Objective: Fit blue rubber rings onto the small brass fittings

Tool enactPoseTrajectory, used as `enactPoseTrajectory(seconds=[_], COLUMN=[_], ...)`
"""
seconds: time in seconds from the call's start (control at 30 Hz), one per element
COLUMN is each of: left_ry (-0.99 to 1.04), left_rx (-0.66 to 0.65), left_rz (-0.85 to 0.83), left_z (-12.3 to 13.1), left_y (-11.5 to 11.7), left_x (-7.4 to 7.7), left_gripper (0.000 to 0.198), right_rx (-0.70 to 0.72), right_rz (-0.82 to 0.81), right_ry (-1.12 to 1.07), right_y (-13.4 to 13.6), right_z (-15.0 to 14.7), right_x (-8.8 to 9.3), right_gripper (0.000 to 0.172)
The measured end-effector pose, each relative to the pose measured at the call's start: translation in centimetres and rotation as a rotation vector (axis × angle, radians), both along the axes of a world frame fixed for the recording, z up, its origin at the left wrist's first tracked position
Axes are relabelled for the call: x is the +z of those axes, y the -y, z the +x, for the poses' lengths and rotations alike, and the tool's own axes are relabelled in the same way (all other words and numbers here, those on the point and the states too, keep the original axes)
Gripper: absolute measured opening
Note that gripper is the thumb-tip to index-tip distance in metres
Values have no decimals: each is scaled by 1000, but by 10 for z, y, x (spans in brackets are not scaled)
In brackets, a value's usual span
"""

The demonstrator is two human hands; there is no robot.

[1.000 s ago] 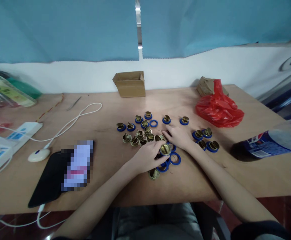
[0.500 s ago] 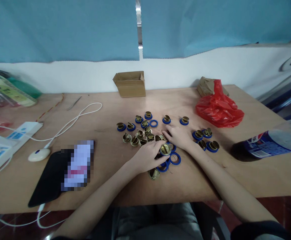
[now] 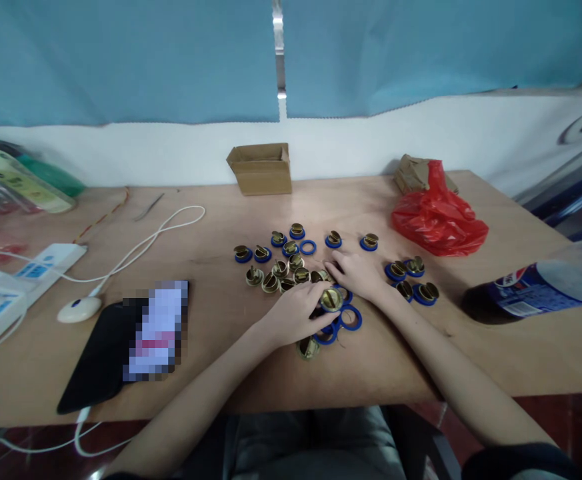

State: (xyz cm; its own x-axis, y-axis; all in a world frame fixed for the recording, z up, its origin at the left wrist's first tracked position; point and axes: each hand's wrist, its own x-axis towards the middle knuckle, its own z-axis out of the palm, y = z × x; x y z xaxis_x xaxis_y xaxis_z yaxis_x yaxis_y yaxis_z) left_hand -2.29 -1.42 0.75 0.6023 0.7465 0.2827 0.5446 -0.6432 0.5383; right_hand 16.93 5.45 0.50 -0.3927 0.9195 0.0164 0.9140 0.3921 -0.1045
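Note:
My left hand [image 3: 298, 313] pinches a round brass fitting [image 3: 331, 300] between thumb and fingers, its slotted face turned up. Below that fitting lie several loose blue rings [image 3: 351, 318], partly covered by the hand. My right hand [image 3: 358, 275] rests just beyond, thumb and forefinger apart, with its other fingers partly hidden and nothing visible in its grasp. Several bare brass fittings [image 3: 280, 269] with tilted flaps cluster left of the fingers. Another fitting [image 3: 308, 347] sits in front of the left hand.
Fittings seated in blue rings [image 3: 369, 241] stand at the back and right. A cola bottle [image 3: 525, 290] lies at right, near a red plastic bag [image 3: 441, 223]. At the back stands a cardboard box [image 3: 261, 170]. A phone [image 3: 158, 330], white cable [image 3: 145, 243] and power strip [image 3: 45, 267] occupy the left.

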Motion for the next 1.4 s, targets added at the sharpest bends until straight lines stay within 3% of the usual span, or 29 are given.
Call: enactPoseTrajectory(seconds=[1.4], left_ry=[-64], left_rx=[-14], left_rz=[6], left_z=[2], left_y=[2], left_x=[6], left_gripper=[33], right_rx=[-31], right_rz=[-40], right_ry=[23], right_y=[3], right_z=[-5], right_x=[9], right_gripper=[27])
